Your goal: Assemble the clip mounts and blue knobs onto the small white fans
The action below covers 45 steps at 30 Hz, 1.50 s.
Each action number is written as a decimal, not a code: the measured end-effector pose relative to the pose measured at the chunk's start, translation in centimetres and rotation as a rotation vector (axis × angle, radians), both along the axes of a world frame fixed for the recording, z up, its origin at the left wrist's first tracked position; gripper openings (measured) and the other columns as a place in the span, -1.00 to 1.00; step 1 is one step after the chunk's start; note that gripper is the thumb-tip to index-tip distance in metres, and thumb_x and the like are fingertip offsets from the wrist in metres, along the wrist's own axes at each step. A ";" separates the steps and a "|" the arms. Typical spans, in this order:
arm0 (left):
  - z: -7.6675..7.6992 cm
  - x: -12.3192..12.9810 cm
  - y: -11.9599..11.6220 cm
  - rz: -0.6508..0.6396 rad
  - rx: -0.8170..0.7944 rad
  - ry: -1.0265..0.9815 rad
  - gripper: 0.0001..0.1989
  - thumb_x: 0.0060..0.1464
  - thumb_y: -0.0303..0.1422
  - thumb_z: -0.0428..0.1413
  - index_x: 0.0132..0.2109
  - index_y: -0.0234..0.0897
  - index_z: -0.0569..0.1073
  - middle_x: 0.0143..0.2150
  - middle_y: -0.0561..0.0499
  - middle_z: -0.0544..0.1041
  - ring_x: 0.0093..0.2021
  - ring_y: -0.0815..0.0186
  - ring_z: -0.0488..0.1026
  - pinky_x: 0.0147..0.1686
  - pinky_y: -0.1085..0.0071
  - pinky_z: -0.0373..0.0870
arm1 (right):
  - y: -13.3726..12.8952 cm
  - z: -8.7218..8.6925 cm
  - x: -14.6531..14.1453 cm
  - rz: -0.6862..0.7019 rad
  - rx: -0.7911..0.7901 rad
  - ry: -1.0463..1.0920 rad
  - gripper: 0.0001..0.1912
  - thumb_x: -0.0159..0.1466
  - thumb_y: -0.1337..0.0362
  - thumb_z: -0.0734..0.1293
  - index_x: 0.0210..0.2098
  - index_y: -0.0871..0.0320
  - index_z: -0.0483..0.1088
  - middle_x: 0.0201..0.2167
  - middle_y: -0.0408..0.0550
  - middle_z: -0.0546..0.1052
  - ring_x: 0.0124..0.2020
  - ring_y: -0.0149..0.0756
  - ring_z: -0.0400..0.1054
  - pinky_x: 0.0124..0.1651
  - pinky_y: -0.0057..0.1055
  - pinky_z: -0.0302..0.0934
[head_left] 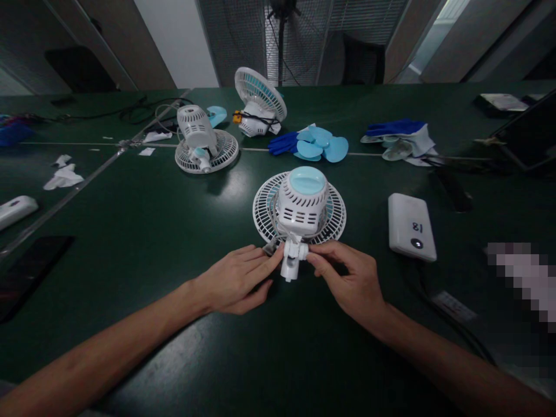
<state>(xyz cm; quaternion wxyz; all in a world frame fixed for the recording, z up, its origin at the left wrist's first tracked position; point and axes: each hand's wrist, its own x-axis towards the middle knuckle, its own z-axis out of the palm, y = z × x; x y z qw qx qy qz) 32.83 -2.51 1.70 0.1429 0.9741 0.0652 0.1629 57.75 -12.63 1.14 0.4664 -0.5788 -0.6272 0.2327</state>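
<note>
A white fan with a light-blue cap lies grille-down on the green table in front of me, its neck joint pointing toward me. My right hand pinches the small white knob on the right side of that joint between thumb and fingertips. From the other side, my left hand reaches in with fingers stretched out. Its index fingertip touches the joint, while the thumb stays apart, below. Blue blades show faintly through the grille beneath the motor housing.
Behind are a second fan lying grille-down, a third fan tilted up, blue fan blades, and gloves. A white power bank with a cable lies right; a dark phone lies left.
</note>
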 end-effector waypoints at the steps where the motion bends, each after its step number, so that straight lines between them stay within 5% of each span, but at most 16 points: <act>1: 0.0 0.0 0.0 0.000 -0.003 -0.001 -0.26 0.35 -0.44 -0.06 0.54 -0.48 -0.20 -0.03 -0.24 0.58 -0.13 0.12 0.48 -0.17 0.16 0.51 | 0.0 0.0 0.0 0.004 -0.008 0.005 -0.83 0.40 0.17 0.39 -0.12 0.10 0.58 -0.34 -0.10 0.63 -0.45 -0.36 0.48 -0.38 -0.37 0.39; 8: -0.1 0.0 0.0 -0.019 -0.008 -0.023 -0.27 0.33 -0.46 -0.02 0.52 -0.50 -0.13 -0.03 -0.25 0.59 -0.14 0.12 0.48 -0.17 0.16 0.51 | 0.5 0.2 0.2 0.021 -0.079 0.039 -0.68 0.46 0.14 0.31 -0.38 0.12 0.50 -0.56 -0.20 0.51 -0.55 -0.43 0.42 -0.44 -0.45 0.28; 14: -0.3 -0.1 0.0 -0.017 -0.023 -0.021 -0.26 0.33 -0.45 -0.03 0.53 -0.47 -0.15 -0.05 -0.22 0.60 -0.14 0.12 0.50 -0.15 0.16 0.52 | 0.5 0.2 0.1 0.022 -0.107 0.051 -0.65 0.48 0.14 0.28 -0.40 0.13 0.48 -0.57 -0.20 0.49 -0.56 -0.44 0.40 -0.46 -0.46 0.27; 20: -0.2 -0.2 0.0 -0.005 -0.044 0.001 -0.27 0.36 -0.43 -0.04 0.54 -0.41 -0.17 -0.02 -0.21 0.60 -0.14 0.14 0.49 -0.15 0.17 0.51 | 0.3 0.4 -0.1 -0.063 -0.024 0.100 -0.90 0.41 0.23 0.36 -0.13 0.11 0.47 -0.38 -0.16 0.57 -0.48 -0.42 0.45 -0.42 -0.45 0.34; 24: -0.1 -0.1 0.0 0.002 -0.038 0.012 -0.28 0.36 -0.42 -0.04 0.54 -0.41 -0.15 -0.03 -0.19 0.60 -0.15 0.14 0.48 -0.17 0.18 0.50 | 0.2 0.2 -0.1 -0.065 0.062 0.037 -0.95 0.40 0.28 0.37 -0.18 0.10 0.49 -0.35 -0.13 0.57 -0.43 -0.39 0.47 -0.38 -0.41 0.37; 34: -0.8 -0.1 0.1 0.080 0.020 -0.093 -0.33 0.41 -0.22 0.12 0.48 -0.36 0.08 -0.14 -0.09 0.61 -0.24 0.23 0.49 -0.27 0.30 0.45 | -0.2 0.3 -0.3 0.019 0.133 -0.099 -0.79 0.33 0.34 0.39 -0.03 0.12 0.43 -0.31 -0.12 0.57 -0.45 -0.39 0.46 -0.41 -0.41 0.37; 45: -1.4 0.7 -0.5 0.199 0.005 -0.262 -0.50 0.35 -0.30 0.22 0.32 -0.32 0.30 -0.26 0.05 0.65 -0.38 0.37 0.53 -0.37 0.41 0.39 | 0.0 0.3 -0.4 -0.001 0.095 -0.074 -0.89 0.38 0.29 0.38 -0.11 0.13 0.49 -0.36 -0.14 0.59 -0.46 -0.40 0.46 -0.42 -0.43 0.34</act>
